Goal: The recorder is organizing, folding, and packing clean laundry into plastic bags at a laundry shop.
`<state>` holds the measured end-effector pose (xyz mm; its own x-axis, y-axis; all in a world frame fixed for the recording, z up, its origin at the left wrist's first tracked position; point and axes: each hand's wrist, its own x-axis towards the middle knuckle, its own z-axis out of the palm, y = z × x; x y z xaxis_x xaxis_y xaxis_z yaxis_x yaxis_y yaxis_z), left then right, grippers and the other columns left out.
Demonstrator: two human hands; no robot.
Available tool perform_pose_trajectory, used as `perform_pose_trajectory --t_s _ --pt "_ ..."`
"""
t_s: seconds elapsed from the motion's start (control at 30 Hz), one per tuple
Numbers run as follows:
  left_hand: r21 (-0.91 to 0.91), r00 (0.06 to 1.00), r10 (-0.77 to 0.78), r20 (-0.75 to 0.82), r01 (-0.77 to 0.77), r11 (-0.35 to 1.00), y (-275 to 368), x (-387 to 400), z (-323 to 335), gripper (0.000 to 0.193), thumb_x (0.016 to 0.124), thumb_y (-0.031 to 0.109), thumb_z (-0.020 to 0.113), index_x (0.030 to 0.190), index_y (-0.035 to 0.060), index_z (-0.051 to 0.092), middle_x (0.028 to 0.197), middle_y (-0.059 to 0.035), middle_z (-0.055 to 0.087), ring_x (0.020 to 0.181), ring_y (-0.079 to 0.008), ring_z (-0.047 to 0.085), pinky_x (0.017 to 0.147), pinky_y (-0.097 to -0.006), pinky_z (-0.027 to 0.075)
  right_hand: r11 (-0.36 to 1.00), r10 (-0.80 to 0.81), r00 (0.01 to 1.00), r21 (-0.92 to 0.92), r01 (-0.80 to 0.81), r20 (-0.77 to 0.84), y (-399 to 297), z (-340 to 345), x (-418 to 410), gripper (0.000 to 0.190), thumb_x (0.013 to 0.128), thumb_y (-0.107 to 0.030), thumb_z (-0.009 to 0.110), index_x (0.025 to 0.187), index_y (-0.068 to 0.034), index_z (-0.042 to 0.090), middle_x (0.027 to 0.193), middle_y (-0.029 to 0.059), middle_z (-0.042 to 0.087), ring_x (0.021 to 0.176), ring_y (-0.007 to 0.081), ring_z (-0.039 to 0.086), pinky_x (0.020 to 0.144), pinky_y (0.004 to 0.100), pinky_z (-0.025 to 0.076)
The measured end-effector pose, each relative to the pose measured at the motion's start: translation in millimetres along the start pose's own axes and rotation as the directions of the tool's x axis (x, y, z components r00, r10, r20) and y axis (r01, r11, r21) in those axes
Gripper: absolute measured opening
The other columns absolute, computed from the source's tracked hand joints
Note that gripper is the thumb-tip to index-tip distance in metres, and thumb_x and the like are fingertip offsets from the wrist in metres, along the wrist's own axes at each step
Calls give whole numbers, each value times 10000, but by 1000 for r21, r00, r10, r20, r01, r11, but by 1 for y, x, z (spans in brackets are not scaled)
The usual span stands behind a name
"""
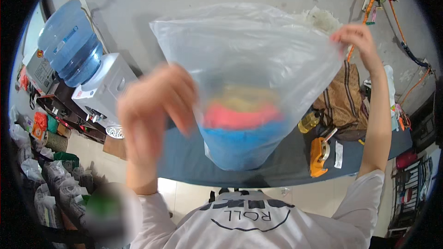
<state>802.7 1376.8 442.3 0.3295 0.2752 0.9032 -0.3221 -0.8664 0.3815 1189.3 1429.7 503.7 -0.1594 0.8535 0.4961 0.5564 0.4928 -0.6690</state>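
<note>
Before me hangs a large translucent plastic bag [249, 55], its upper part spread wide. Through its lower half show stacked soft things, perhaps folded cloth: a yellow layer [245, 97], a red-pink layer [242, 116] and a blue layer [238, 145] at the bottom. My right hand [356, 39] pinches the bag's upper right corner. Beside the bag's left edge is my left hand [159, 103], raised and blurred by motion, its fingers bent; whether it grips any plastic cannot be told. The bag's bottom is over a dark-covered table [180, 166].
An orange tape dispenser [318, 157], a small white packet [338, 154] and a bottle of yellow liquid [309, 122] are at the right. Behind them slumps a brown bag [342, 100]. To the left stands a water dispenser [107, 86]; wrapped bundles [59, 183] cover floor there.
</note>
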Motion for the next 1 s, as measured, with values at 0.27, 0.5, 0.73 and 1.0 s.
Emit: perform_pose_trajectory --t_s 0.27,0.5,0.73,1.0 --pt "-646 974 225 -8 -176 742 6 7 122 626 915 477 456 463 52 376 450 -40 377 374 -175 371 356 -266 301 601 137 988 -799 -28 68 12 7 54 466 742 -436 642 671 23 598 549 47 485 538 139 473 511 312 384" --pt "-450 969 248 -25 -232 862 -7 15 152 593 866 472 549 470 71 365 465 -35 355 377 -194 363 366 -263 295 526 424 825 -843 112 374 12 3 66 314 647 -263 704 616 32 600 493 72 510 420 152 477 393 323 399" --pt "-379 974 228 -13 -216 900 -9 12 172 625 853 524 531 499 17 436 497 -84 449 420 -205 435 374 -257 343 625 528 740 -780 -7 416 10 -5 74 222 617 -150 687 590 52 597 544 130 611 384 188 585 293 287 443" --pt "872 886 331 -325 145 468 -32 55 50 386 620 303 814 781 9 625 741 -86 629 686 -213 604 643 -274 471 655 567 707 -752 -75 423 -3 -30 61 275 646 -179 692 660 78 595 568 160 620 359 176 559 300 280 429"
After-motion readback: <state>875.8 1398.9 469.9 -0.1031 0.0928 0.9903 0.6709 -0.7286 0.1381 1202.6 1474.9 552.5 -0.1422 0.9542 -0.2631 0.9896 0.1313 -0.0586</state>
